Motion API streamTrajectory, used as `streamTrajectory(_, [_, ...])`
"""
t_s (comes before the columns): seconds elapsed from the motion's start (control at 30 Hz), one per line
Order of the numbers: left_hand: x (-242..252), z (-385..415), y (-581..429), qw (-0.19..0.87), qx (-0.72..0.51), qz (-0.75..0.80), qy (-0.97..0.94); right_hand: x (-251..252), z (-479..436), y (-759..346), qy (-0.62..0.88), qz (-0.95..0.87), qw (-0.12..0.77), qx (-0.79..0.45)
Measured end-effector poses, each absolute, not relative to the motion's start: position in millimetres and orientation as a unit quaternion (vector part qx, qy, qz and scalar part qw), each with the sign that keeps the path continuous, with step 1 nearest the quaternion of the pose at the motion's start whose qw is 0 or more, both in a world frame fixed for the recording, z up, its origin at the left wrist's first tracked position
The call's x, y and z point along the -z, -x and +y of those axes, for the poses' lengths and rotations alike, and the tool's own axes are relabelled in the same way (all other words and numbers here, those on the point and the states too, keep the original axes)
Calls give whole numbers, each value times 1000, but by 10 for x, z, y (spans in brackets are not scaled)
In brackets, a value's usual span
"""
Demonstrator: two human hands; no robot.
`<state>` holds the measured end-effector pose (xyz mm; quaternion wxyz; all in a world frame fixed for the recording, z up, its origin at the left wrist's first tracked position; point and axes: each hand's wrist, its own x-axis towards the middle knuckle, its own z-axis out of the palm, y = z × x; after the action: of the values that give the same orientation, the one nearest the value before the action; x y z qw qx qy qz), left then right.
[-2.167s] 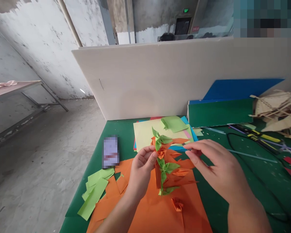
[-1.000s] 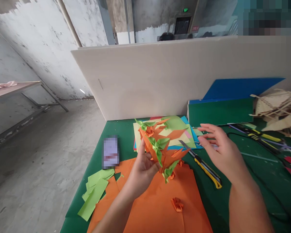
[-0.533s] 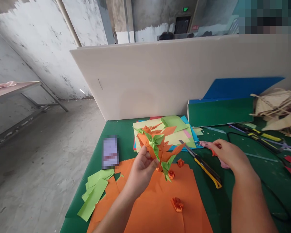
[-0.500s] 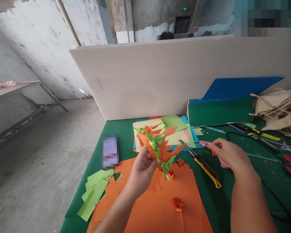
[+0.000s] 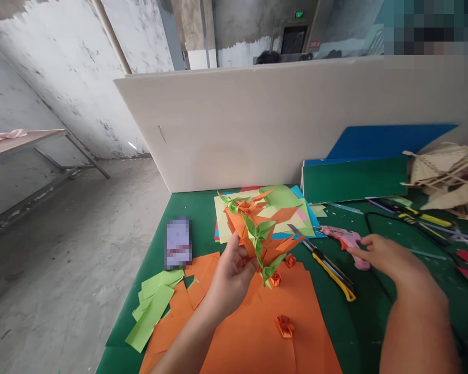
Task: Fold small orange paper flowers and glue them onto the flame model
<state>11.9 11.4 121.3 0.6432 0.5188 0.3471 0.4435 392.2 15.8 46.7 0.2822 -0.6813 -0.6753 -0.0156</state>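
Note:
My left hand (image 5: 234,267) is closed round the base of an orange folded-paper piece (image 5: 271,249) with pointed petals, raised above the table. Green paper leaves (image 5: 259,234) and a small orange paper rose (image 5: 246,206) sit on it. To the right a pink hot glue gun (image 5: 343,238) lies on the green table, nozzle pointing left. My right hand (image 5: 393,265) is at its handle, thumb and forefinger apart, not wrapped round it; light contact cannot be ruled out. Several loose orange paper roses (image 5: 284,326) rest on the orange paper sheets (image 5: 257,332) below.
A box cutter (image 5: 333,272) with its blade out lies between the hands. Green paper strips (image 5: 150,317) and a blurred phone (image 5: 178,243) are at the left. Coloured sheets (image 5: 226,208) lie behind, before a tall white board (image 5: 234,124). Pliers (image 5: 425,215) and wood scraps (image 5: 444,166) are at right.
My right hand has loosened from the glue gun and drawn back to the right. My left hand has shifted the paper piece slightly right, turning it a little.

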Motion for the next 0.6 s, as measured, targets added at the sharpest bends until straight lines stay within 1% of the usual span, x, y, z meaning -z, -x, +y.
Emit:
streamTrajectory(0.03, [-1211,113,-125,649,-441,341,-518,-609,159,-3808,693,-660,286,46])
streamTrajectory(0.1, [-1202,108,-136,665,-433,324,-515,-936,155,-3459,705,-641,300,53])
streamTrajectory(0.13, [-1193,103,-141,672,-428,319,-513,-1095,147,-3240,690,-651,315,39])
streamTrajectory(0.2, [-1166,88,-146,676,-421,325,-510,-1348,121,-2783,618,-680,394,16])
streamTrajectory(0.23, [-1148,80,-145,676,-417,330,-511,-1429,105,-2573,582,-704,408,-5])
streamTrajectory(0.3, [-1102,64,-138,675,-412,336,-512,-1503,77,-2247,511,-755,410,-19])
streamTrajectory(0.37, [-1053,49,-129,673,-409,339,-515,-1491,63,-2067,481,-783,390,-52])
streamTrajectory(0.53, [-999,32,-125,643,-411,357,-539,-1398,80,-2016,460,-797,384,-77])
streamTrajectory(0.6, [-1033,36,-137,655,-416,335,-534,-1385,89,-2027,452,-801,384,-81])
